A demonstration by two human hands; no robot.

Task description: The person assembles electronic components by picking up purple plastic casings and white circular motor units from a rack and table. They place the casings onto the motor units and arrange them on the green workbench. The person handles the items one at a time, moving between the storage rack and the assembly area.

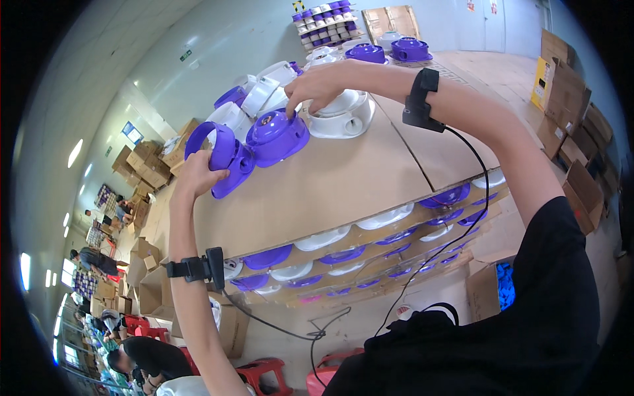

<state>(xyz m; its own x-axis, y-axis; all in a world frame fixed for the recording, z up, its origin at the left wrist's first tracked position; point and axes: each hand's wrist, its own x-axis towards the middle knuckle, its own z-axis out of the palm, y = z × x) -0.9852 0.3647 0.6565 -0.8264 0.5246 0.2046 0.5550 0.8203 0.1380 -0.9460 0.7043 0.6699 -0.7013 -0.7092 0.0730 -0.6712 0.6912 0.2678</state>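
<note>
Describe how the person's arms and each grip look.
The left grip and right grip are ungloved. Each forearm wears a black strap with a boxy black module and black cable. A black sleeve covers part of the right arm.

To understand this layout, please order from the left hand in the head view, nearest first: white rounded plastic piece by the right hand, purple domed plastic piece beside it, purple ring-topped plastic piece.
1. Purple ring-topped piece: in the left hand.
2. Purple domed piece: to its right.
3. White rounded piece: farther right.
</note>
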